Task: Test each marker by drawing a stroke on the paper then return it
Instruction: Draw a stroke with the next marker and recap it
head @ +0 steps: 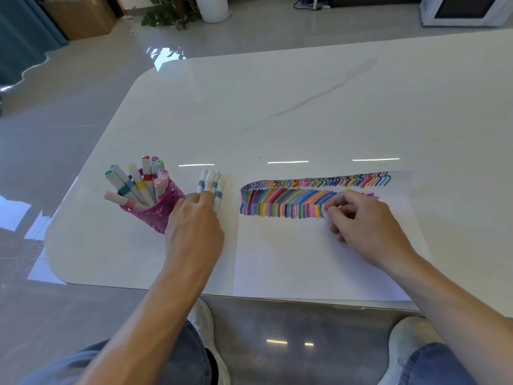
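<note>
Right hand (361,220) curled at the bottom stroke row on the paper (305,259), right of centre. Holding a marker? Can't tell. Left hand (194,226), fingers straight, touches loose markers (211,183) mid-frame. Best keep the next stroke short, beside the last.

On table (305,107), toward 5 o'clock of top: paper (291,259), reaching near edge. At paper's 9 o'clock: loose markers (210,180) lying flat; further toward 9 o'clock, cup (155,215) with standing markers (138,187) inside. Left hand (194,229) over loose markers' near ends, just beside cup. Right hand (366,226) on paper, against strokes (277,198) along 12 o'clock edge. On floor beyond table: plant (166,12) at 11 o'clock, appliance (466,9) at 1 o'clock.
</note>
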